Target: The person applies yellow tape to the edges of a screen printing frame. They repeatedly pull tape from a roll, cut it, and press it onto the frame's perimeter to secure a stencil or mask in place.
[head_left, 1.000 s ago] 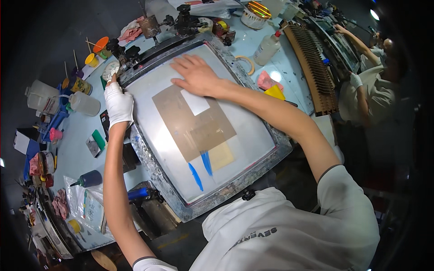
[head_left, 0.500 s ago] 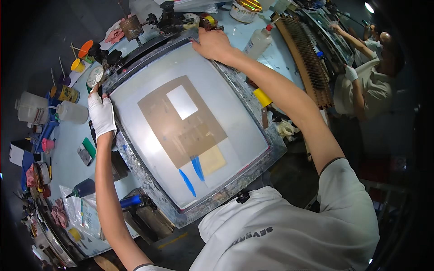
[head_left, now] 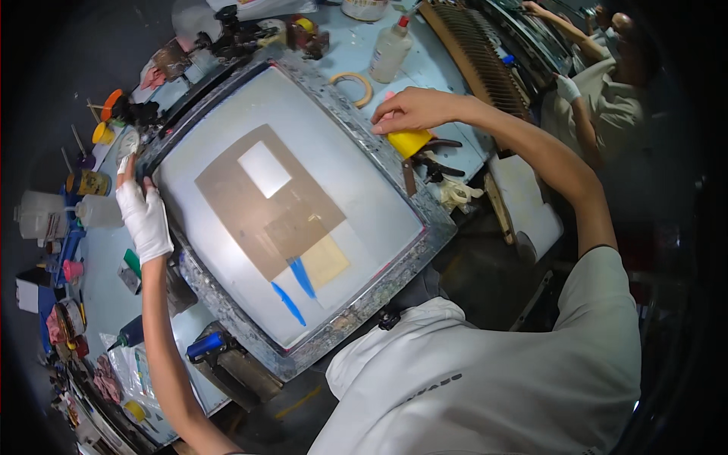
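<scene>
Framed screen [head_left: 345, 125]: between the hands, overhanging the tabletop's [head_left: 105, 262] near edge | gloved left hand [head_left: 144, 216]: thumb and fingers spread at its left rim | right hand [head_left: 417, 110]: fingers curled over yellow object [head_left: 410, 143] beside its right rim, cannot tell if pinching

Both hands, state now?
White-gloved left hand: at speckled grey rectangular frame; grip unclear.
Bare right hand: partly curled by bright yellow object; hold cannot be told.
</scene>
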`<action>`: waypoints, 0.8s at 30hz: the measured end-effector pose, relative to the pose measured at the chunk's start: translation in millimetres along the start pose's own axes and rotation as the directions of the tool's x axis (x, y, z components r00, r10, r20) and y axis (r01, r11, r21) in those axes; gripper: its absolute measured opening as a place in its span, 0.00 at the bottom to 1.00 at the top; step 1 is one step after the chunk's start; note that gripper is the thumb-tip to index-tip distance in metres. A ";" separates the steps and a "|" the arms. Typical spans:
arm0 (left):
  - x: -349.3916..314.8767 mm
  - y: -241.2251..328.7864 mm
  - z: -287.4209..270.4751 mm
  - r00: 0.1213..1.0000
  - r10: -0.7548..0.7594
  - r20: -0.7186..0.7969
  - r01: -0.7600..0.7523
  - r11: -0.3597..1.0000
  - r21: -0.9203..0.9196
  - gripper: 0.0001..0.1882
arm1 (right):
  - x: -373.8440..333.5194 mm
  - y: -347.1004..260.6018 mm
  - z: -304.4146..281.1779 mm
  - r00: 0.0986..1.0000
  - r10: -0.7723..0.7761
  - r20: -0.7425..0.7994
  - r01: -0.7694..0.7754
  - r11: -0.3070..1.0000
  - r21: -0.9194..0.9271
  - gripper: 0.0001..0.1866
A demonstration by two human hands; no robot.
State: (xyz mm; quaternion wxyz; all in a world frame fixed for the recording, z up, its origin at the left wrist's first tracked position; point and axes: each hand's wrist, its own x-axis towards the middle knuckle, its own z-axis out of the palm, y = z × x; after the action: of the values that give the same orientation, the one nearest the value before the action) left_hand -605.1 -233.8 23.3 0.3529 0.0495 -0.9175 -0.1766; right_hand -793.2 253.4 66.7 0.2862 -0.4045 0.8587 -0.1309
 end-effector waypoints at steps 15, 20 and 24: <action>-87.5 103.0 -48.7 0.934 0.016 0.357 0.065 0.975 -0.214 0.24 | -50.4 -42.7 -29.5 0.871 -0.474 -0.125 0.388 0.822 -0.416 0.10; -82.9 112.9 -50.8 0.905 0.086 0.416 0.013 0.973 -0.230 0.24 | -41.4 -55.7 -37.8 0.941 -0.300 -0.159 0.278 0.949 -0.146 0.12; -53.9 207.1 -39.5 0.698 -0.081 0.712 0.647 0.497 -0.578 0.23 | -56.8 -85.1 -36.5 0.985 -0.152 -0.086 0.163 0.977 0.135 0.15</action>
State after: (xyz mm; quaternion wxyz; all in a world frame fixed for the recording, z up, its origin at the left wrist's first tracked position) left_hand -531.6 -40.4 90.8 -0.0236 0.0336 -0.7603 -0.6482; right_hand -733.4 242.5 156.7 0.2706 -0.4447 0.8226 -0.2288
